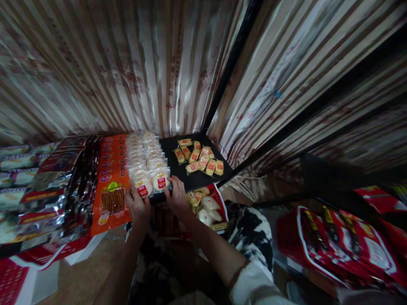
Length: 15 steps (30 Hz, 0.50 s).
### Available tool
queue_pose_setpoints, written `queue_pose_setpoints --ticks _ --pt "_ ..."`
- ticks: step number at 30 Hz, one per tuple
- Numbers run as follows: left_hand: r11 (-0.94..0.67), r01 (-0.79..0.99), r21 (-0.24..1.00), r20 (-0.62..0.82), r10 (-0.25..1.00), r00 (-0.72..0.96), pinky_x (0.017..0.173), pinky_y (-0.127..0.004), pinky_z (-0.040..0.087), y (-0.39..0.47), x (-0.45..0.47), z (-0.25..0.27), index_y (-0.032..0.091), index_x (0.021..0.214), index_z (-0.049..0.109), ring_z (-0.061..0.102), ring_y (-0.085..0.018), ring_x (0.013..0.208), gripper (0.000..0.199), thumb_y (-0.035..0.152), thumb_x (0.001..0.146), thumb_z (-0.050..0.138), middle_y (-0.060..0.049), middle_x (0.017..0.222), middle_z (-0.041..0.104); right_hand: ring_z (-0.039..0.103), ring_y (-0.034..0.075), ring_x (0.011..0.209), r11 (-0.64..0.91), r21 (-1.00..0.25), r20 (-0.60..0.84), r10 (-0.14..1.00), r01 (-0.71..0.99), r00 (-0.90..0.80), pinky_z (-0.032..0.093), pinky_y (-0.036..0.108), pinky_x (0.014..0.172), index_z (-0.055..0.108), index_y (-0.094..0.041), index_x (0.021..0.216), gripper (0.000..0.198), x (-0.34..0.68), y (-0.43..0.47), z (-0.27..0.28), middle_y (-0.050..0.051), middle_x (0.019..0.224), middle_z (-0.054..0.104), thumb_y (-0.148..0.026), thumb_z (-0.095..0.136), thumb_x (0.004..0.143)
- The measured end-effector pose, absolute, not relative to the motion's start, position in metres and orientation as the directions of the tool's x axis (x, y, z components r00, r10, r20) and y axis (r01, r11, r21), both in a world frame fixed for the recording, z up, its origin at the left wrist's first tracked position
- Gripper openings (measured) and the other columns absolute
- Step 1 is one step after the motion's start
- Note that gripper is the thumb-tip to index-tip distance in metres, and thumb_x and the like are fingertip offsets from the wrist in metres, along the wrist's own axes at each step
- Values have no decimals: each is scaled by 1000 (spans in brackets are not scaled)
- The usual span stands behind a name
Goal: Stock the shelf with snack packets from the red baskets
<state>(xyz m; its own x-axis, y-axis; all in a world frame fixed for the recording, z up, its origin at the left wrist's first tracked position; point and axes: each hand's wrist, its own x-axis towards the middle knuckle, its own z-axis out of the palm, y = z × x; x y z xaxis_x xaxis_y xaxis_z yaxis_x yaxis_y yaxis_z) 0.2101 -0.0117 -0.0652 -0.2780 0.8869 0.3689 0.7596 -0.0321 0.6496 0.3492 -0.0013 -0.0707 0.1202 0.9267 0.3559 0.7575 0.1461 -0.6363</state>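
Two rows of clear-wrapped white rice crackers [148, 159] with red labels lie overlapping on a black shelf [190, 183]. My left hand [138, 205] is closed at the front left cracker packet [143, 184], its fingers along the outer edge. On the other side, my right hand [176, 195] has its fingers bent against the front right cracker packet [160, 179]. Both hands are at the shelf's front edge, and their undersides are hidden. To the right of the rows, several small yellow-wrapped snack packets [199, 156] lie loosely piled.
An orange snack bag [112, 178] and dark shiny packets [54, 186] lie left of the crackers. Below the shelf stands a red basket [221, 199] with wrapped snacks. Another red basket [300, 231] holds red packages at right. A black post [229, 67] rises before the striped curtain [152, 63].
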Motion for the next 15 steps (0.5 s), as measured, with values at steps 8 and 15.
queue_pose_setpoints --ticks 8,15 --pt "-81 801 593 444 863 -241 109 -50 25 -26 217 -66 5 139 25 19 -36 135 65 21 81 50 -25 145 17 50 22 105 63 -580 329 930 812 163 42 40 92 56 -19 101 22 437 -72 -108 10 107 56 -19 42 84" --pt "-115 820 560 475 856 -205 104 -51 32 -60 245 -72 9 121 50 18 -36 136 41 13 80 47 -20 148 12 46 28 112 -277 -220 -216 949 935 231 38 38 93 54 -17 118 40 486 -112 -114 14 119 54 -33 50 82"
